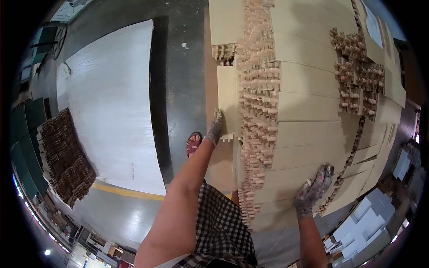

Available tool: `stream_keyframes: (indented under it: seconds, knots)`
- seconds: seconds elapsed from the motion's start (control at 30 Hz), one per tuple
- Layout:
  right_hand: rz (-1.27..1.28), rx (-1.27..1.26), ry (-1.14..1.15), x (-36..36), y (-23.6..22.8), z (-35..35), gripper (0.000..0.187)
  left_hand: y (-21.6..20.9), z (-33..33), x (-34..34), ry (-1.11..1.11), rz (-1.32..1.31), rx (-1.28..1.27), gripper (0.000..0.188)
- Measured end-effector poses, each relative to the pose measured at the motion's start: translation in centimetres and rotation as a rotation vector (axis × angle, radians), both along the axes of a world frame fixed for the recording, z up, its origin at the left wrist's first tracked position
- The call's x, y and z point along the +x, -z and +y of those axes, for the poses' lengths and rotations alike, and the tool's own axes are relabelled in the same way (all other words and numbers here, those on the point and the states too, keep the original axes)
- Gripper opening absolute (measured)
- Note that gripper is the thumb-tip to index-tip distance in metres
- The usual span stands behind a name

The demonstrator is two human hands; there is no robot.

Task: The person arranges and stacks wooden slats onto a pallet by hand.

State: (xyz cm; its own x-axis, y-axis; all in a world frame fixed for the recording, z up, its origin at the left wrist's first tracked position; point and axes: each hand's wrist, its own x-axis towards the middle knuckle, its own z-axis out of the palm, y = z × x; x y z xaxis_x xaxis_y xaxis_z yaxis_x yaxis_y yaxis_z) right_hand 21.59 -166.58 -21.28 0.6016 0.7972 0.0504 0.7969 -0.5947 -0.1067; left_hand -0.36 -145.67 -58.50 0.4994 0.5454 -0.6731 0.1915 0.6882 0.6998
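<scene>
My left hand [215, 127], in a patterned work glove, rests its outstretched fingers against the left edge of a narrow pale cardboard sheet [227, 100]. My right hand [315, 190], gloved alike, lies with fingers extended over the near right part of the large stack of tan die-cut cardboard sheets [308, 134]. A band of many small cut tabs [259, 98] runs along the stack, between my two hands. Farther right on the stack is another cluster of tabs [357, 73]. Neither hand is wrapped around anything.
At left lies a large white wrapped slab [114, 107], with a pile of dark brown cut cardboard [67, 156] beyond it. Grey floor [183, 76] runs between slab and stack; my foot [194, 143] in a red sandal stands there. White cartons [364, 223] sit at lower right.
</scene>
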Motion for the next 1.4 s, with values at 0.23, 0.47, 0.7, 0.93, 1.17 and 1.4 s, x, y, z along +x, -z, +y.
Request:
stream_keyframes:
  seconds: [0.23,0.47,0.7,0.93,1.17,1.4]
  knots:
    - [-0.009,0.001,-0.017,0.1,0.0,0.0,0.058,-3.6,-1.9,0.4,-0.848,-0.154,-0.895,0.063]
    - [-0.021,-0.065,-0.020,0.0,-0.3,0.1,0.052,0.4,-1.6,0.2,-1.619,-0.546,-1.459,0.066]
    - [-0.021,-0.003,-0.048,0.4,0.1,-0.2,0.051,-1.0,0.0,-2.2,0.344,0.347,-0.018,0.074]
    - [-0.013,0.002,-0.030,0.3,-0.2,0.4,0.052,-8.0,4.4,-5.4,-0.162,0.273,-0.376,0.070]
    - [-0.054,-0.050,-0.006,0.0,-0.3,0.3,0.053,-10.9,5.0,-6.1,-0.187,0.253,-0.395,0.064]
    - [-0.063,0.005,0.008,-0.2,0.0,-0.2,0.050,-16.2,2.9,-6.5,-0.196,0.200,-0.451,0.068]
